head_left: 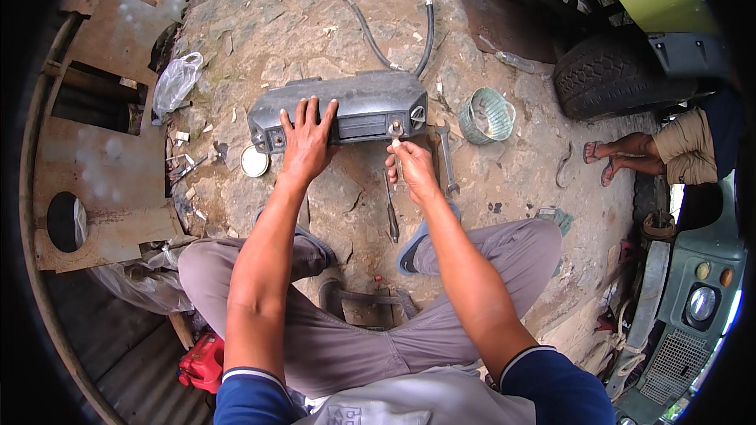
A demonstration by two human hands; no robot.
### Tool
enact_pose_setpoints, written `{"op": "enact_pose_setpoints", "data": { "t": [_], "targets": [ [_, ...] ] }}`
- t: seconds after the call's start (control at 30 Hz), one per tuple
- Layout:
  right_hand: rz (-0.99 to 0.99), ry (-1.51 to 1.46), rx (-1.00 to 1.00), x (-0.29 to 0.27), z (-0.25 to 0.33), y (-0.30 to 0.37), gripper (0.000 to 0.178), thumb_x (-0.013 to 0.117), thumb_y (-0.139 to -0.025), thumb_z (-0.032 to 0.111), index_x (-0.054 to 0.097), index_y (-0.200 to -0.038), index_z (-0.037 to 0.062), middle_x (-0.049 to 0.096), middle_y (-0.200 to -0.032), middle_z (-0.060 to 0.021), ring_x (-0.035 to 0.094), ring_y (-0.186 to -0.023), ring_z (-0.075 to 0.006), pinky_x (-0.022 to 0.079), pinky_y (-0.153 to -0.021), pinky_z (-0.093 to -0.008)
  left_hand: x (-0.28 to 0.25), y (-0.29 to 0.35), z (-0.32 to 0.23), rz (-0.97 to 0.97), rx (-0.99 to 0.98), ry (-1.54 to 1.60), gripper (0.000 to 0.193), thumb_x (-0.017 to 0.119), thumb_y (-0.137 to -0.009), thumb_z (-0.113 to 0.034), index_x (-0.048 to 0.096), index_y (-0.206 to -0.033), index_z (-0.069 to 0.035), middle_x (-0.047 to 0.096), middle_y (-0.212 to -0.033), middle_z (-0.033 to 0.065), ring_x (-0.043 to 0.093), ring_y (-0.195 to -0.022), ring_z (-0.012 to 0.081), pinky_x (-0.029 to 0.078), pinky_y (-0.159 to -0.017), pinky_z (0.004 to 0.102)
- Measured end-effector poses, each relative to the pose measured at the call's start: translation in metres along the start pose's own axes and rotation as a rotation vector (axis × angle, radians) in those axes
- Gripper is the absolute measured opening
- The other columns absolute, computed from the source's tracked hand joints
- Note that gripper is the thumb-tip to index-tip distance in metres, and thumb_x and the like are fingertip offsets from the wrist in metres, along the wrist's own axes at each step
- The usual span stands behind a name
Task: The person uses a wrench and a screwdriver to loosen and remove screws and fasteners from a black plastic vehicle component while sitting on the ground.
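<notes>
The box-shaped grey-black housing [346,96] lies at upper centre of the frame, long axis left to right, the left hand [305,146] resting spread-fingered on its left half, the right hand [413,169], nearer its right end, pinching a wrench [396,132] pointed up-frame toward it.

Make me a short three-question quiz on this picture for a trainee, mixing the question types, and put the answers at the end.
1. True or false: the left hand rests with fingers spread on the dark casing.
2. Which lies beyond the casing's far side?
A) red can
B) hoses
C) basket
3. The right hand grips a tool. On which side of that hand does the loose wrench lie?

Key:
1. True
2. B
3. Its right side
</notes>
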State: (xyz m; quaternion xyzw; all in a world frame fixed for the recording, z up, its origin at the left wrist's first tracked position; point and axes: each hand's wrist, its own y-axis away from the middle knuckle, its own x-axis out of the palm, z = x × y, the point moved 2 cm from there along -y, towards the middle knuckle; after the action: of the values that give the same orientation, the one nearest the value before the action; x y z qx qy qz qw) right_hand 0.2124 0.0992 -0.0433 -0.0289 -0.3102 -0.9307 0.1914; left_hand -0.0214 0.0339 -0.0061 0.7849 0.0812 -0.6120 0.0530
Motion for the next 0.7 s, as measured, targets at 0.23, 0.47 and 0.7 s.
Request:
{"op": "enact_pose_setpoints", "data": {
  "t": [0.23, 0.47, 0.7],
  "targets": [
    [0.035, 0.340, 0.028, -0.021, 0.028, -0.015, 0.026, 0.064, -0.102, 0.028, 0.070, -0.096, 0.0028, 0.064, -0.071, -0.0031, 0.057, -0.053, -0.0097, 0.043, -0.044, -0.0268, 0.001, 0.001, 0.000, 0.001, 0.002, 0.007, 0.098, 0.088, -0.076, -0.026, 0.036, -0.159, -0.019, 0.037, -0.159, 0.0227, 0.030, -0.150, 0.0421, 0.018, -0.118, 0.0714],
    [0.289, 1.385, -0.198, -0.043, 0.108, -0.052, 0.031, 0.069, -0.095, 0.032, 0.076, -0.089, 0.0021, 0.073, -0.071, -0.0095, 0.069, -0.065, -0.0164, 0.055, -0.067, -0.0367, 0.005, 0.000, -0.004, 0.005, 0.016, -0.020, 0.097, 0.088, -0.076, -0.027, 0.036, -0.159, -0.019, 0.037, -0.159, 0.0223, 0.030, -0.150, 0.0411, 0.019, -0.118, 0.0714],
    [0.118, 0.816, 0.200, -0.033, 0.083, -0.023, 0.030, 0.065, -0.101, 0.030, 0.069, -0.094, 0.0018, 0.066, -0.070, -0.0020, 0.055, -0.050, -0.0085, 0.043, -0.043, -0.0267, 0.002, 0.001, 0.002, -0.001, 0.002, -0.019, 0.098, 0.088, -0.075, -0.028, 0.037, -0.158, -0.019, 0.038, -0.158, 0.0232, 0.030, -0.150, 0.0423, 0.018, -0.118, 0.0716]
  ]
}}
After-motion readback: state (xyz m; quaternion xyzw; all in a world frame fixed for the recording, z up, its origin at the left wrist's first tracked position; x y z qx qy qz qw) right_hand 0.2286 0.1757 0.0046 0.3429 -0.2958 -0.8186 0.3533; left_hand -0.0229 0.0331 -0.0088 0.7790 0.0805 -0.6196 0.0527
